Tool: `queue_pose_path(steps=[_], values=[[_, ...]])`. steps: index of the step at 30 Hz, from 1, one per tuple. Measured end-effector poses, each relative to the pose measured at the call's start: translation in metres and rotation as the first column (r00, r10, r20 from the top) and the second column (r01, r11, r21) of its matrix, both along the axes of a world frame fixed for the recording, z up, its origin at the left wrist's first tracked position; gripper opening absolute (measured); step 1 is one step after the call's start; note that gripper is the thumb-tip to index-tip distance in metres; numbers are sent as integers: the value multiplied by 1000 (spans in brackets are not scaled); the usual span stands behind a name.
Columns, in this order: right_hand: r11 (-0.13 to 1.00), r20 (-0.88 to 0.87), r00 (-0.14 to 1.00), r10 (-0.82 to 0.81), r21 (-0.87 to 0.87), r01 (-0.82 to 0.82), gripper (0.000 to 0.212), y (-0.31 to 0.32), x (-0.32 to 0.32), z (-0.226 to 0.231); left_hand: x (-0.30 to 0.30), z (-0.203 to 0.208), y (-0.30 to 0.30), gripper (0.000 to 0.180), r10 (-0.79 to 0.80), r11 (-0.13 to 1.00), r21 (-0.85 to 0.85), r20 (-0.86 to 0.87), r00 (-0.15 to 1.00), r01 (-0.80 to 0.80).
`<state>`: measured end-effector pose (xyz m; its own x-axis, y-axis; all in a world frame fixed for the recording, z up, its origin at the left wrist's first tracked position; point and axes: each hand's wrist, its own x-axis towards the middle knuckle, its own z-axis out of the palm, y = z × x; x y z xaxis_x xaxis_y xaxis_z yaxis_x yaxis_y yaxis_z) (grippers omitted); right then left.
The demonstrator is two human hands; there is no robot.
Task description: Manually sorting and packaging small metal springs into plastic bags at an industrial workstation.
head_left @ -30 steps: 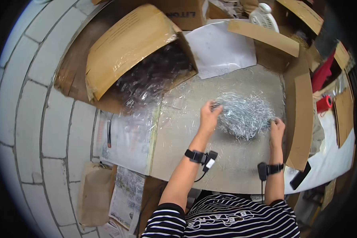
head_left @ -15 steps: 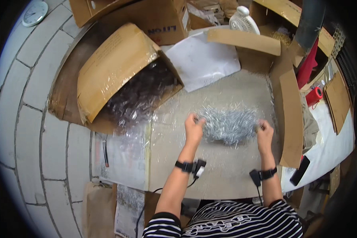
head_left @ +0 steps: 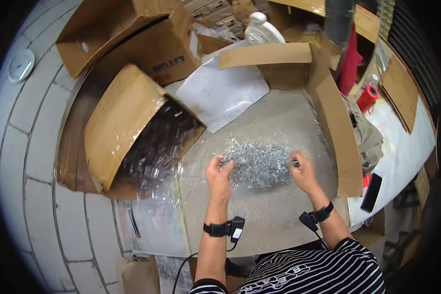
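A heap of thin, short silvery metal pieces (head_left: 259,166), like pins or small nails, lies on the grey board (head_left: 279,117) in front of me. At its left edge my left hand (head_left: 219,179) is closed, thumb toward curled fingers. On the opposite side my right hand (head_left: 305,172) pinches, with something small and dark at its fingertips. What either hand holds is too small to make out. Dark straps with small devices circle both wrists. Loose pieces lie scattered around the heap.
A cardboard box (head_left: 120,117) on its side, with clear plastic inside, stands at the left. Cardboard walls (head_left: 335,132) edge the board on the right. Behind are a white sheet (head_left: 225,93) and a white fan (head_left: 263,30). A black phone-like slab (head_left: 372,192) lies right.
The whole view has shifted, so the heap and board appear farther left and lower. My right hand has turned inward against the heap's right edge; my left stays at its left edge.
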<state>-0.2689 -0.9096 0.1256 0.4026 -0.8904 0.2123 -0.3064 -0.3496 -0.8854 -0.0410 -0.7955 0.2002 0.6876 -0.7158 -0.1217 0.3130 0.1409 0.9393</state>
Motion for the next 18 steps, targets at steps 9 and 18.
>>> queue_pose_path(steps=[9,18], values=[[986,54,998,-45,162,36,20,-8,13,6,37,8,18,22,7,971,219,394,919,-101],[1000,23,1000,-8,12,8,15,-6,33,-15,39,7,9,18,-51,923,288,750,659,-256]])
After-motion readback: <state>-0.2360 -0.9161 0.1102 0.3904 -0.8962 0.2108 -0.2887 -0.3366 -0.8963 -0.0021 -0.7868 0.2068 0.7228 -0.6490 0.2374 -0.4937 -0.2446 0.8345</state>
